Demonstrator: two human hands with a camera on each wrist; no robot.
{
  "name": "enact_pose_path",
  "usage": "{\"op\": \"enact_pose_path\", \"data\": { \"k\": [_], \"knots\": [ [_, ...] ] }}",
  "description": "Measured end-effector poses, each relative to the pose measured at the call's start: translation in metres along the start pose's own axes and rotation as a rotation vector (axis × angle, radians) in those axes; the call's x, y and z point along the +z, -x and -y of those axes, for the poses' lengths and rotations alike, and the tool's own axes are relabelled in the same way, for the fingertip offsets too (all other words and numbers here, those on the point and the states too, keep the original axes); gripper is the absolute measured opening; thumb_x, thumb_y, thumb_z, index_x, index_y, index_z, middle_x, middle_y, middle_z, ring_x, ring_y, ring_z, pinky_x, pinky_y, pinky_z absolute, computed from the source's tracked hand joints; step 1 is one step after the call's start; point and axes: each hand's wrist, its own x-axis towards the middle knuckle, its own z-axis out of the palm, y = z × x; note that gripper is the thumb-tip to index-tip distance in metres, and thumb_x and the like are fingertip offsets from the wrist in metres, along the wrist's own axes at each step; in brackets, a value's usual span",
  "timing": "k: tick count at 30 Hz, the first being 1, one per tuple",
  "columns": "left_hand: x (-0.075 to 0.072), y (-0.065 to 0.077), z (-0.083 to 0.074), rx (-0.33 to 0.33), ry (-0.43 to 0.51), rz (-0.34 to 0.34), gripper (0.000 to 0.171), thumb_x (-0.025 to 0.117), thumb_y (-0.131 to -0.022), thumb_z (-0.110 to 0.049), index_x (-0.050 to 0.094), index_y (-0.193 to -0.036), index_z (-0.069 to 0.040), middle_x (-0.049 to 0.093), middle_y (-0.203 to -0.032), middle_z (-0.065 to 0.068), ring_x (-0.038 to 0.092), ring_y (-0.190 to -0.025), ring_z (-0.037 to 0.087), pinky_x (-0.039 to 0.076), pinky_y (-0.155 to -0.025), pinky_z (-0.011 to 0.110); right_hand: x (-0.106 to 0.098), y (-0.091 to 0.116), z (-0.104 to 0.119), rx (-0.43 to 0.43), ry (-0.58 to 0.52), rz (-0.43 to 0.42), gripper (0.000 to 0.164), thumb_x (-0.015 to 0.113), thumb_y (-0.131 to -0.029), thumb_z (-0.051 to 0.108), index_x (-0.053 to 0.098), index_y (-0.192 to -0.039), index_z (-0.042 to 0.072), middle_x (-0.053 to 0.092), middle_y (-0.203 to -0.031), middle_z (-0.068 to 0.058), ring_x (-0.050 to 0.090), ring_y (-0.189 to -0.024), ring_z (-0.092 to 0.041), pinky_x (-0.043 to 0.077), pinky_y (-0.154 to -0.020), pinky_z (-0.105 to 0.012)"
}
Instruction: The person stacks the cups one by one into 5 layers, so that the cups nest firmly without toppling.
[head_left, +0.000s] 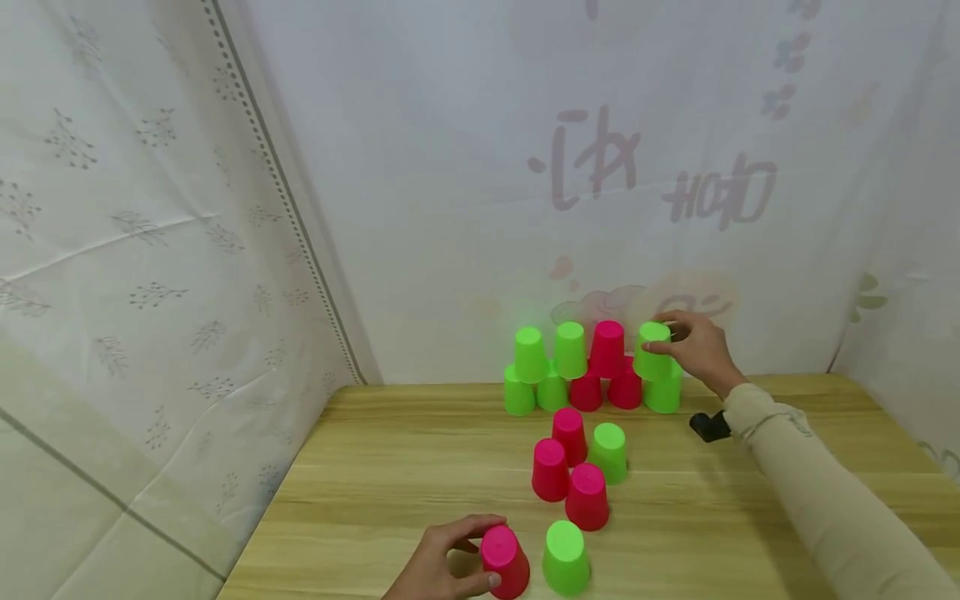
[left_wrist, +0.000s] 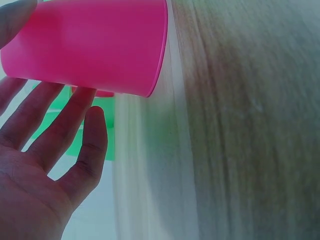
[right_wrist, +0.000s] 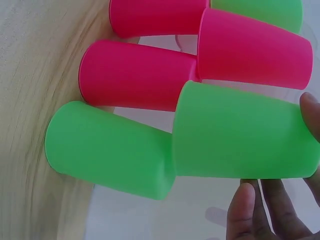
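In the head view my right hand (head_left: 699, 346) grips a green cup (head_left: 655, 353) at the right end of the upper row. In the right wrist view that green cup (right_wrist: 245, 132) sits upside down across a lower green cup (right_wrist: 107, 150) and its pink neighbour (right_wrist: 140, 75), apparently touching both. Near the front, my left hand (head_left: 448, 560) holds an upside-down pink cup (head_left: 504, 560) between thumb and fingers. Up close, the left wrist view shows this pink cup (left_wrist: 90, 45); whether its rim touches the table is unclear. A green cup (head_left: 566, 558) stands just right of it.
Behind, a two-level wall of upside-down cups includes a pink cup (head_left: 607, 350) beside the held green one. Several more, among them a pink cup (head_left: 587, 497) and a green cup (head_left: 608, 452), stand mid-table (head_left: 390, 467). A small black object (head_left: 708, 427) lies by the right sleeve.
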Motion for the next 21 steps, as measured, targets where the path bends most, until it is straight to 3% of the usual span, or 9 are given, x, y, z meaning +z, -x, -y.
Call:
{"op": "enact_pose_path", "data": {
  "k": [5,14,21],
  "knots": [
    [0.0009,-0.0004,-0.0011,-0.012,0.018,0.004,0.055,0.076,-0.09,-0.028,0.058,-0.138,-0.008,0.069,-0.128,0.001,0.061,-0.112,0.001,0.056,-0.09,0.026,0.0017,-0.001,-0.0003,-0.007,-0.011,-0.025,0.059,0.079,-0.087,0.034,0.059,-0.135,0.007,0.065,-0.126,-0.028,0.066,-0.11,-0.041,0.056,-0.089,-0.052],
    [0.0033,-0.0013,-0.0007,-0.03,0.034,0.003,0.053,0.075,-0.091,-0.025,0.058,-0.138,-0.008,0.069,-0.125,-0.003,0.061,-0.11,0.001,0.055,-0.089,0.025,0.0047,-0.0024,-0.0019,-0.006,-0.003,-0.024,0.059,0.077,-0.089,0.035,0.058,-0.136,0.006,0.066,-0.123,-0.027,0.066,-0.108,-0.038,0.053,-0.077,-0.029],
    [0.004,-0.0013,-0.0016,0.025,0.008,-0.004,0.053,0.075,-0.09,-0.027,0.059,-0.137,-0.008,0.07,-0.125,0.0,0.061,-0.11,0.0,0.055,-0.089,0.025,0.0054,-0.0043,-0.0029,-0.012,-0.022,-0.026,0.059,0.077,-0.089,0.034,0.058,-0.136,0.004,0.064,-0.124,-0.027,0.065,-0.11,-0.041,0.057,-0.077,-0.032]
  ]
}}
